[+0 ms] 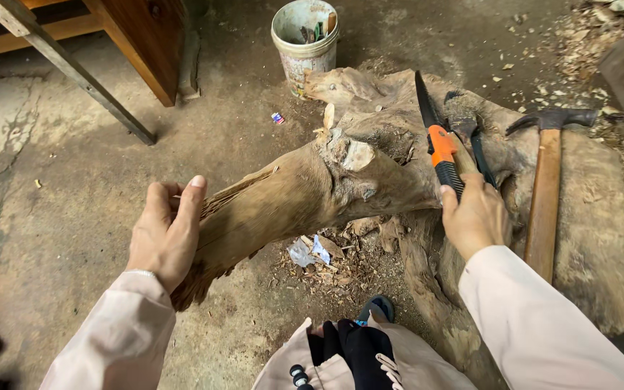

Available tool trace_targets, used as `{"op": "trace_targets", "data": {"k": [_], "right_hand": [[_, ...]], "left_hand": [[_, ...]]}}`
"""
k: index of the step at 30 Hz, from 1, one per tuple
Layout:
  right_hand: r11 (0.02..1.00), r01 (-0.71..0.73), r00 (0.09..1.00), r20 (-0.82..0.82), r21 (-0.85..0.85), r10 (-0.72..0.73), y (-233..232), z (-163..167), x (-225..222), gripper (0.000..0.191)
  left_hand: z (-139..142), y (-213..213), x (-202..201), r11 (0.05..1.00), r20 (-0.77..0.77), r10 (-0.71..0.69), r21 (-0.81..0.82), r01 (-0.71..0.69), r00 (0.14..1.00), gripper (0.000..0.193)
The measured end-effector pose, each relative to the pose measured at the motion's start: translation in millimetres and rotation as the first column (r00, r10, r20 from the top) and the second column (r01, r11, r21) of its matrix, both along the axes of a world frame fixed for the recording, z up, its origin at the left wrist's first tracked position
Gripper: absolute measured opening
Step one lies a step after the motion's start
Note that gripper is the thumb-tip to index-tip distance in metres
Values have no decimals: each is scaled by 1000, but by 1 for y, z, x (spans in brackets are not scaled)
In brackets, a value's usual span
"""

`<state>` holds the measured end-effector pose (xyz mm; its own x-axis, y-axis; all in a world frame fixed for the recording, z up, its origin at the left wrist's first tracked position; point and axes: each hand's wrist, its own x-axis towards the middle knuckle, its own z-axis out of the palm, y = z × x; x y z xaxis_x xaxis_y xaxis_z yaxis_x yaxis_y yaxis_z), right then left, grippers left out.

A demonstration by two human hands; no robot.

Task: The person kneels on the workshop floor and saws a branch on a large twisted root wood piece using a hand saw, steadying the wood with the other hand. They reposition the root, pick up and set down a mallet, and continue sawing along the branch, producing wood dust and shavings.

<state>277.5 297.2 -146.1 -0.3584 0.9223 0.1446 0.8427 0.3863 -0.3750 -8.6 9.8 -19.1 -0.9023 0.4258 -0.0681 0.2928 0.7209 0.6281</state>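
On a big stump lying on a dirt floor, the right hand closes round the lower end of an orange-handled saw. Its fingers wrap the black part of the handle, and the dark blade runs up and away from the grip, resting on the wood. Just right of the grip lies a second dark tool, perhaps a brush or rasp; the view is too dim to tell. Further right, well apart from the hand, a hammer with a long wooden handle lies along the stump, head away from the person.

The left hand rests on the splintered near end of a thick root that juts out from the stump; thumb and fingers are spread over the wood, laid on it rather than clamped. Below the root, between the two hands, chips and scraps of paper litter the floor. Beyond the saw tip stands a bucket with tools in it.
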Motion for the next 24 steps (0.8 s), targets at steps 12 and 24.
{"op": "trace_targets", "data": {"k": [12, 24], "right_hand": [[954, 6, 967, 243, -300, 71, 57, 18, -29, 66], [948, 278, 948, 203, -155, -245, 129, -43, 74, 53]], "left_hand": [[-11, 17, 1, 996, -39, 93, 13, -93, 995, 59], [23, 58, -22, 999, 94, 19, -52, -14, 995, 37]]}}
